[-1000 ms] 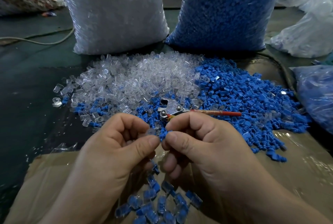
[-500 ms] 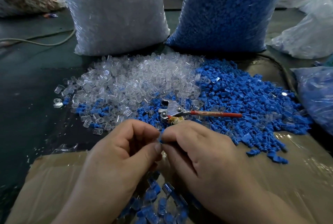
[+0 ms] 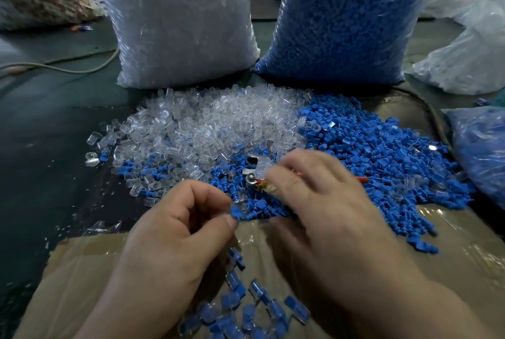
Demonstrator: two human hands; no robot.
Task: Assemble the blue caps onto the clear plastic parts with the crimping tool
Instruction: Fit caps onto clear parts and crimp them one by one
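- The left hand pinches a small blue cap between thumb tip and curled forefinger, holding it just above the near edge of the cardboard sheet. The fingers hide whether a clear part is already seated on it.
- The right hand lies over the crimping tool, with its fingers stretched out across the handle. The hand is blurred, so it cannot be told whether it has closed on the tool.
- The tool lies on the loose parts where the two heaps meet. Its metal head pokes out beyond the right fingertips, and the red handle end shows past the knuckles.
- The pile of clear plastic parts sits behind and to the left, and the pile of blue caps spreads to the right.
- A scatter of finished pieces, blue inside clear, lies on the cardboard between the wrists.
- The step in hand looks like fetching the tool for the piece held in the left hand.
- The next move probably calls for a firm grasp on the handle and a lift clear of the loose caps. The pinched piece would then go squarely between the jaws, with fingertips kept back from the squeeze.
- Two full bags stand behind the heaps, a clear bag and a blue bag.
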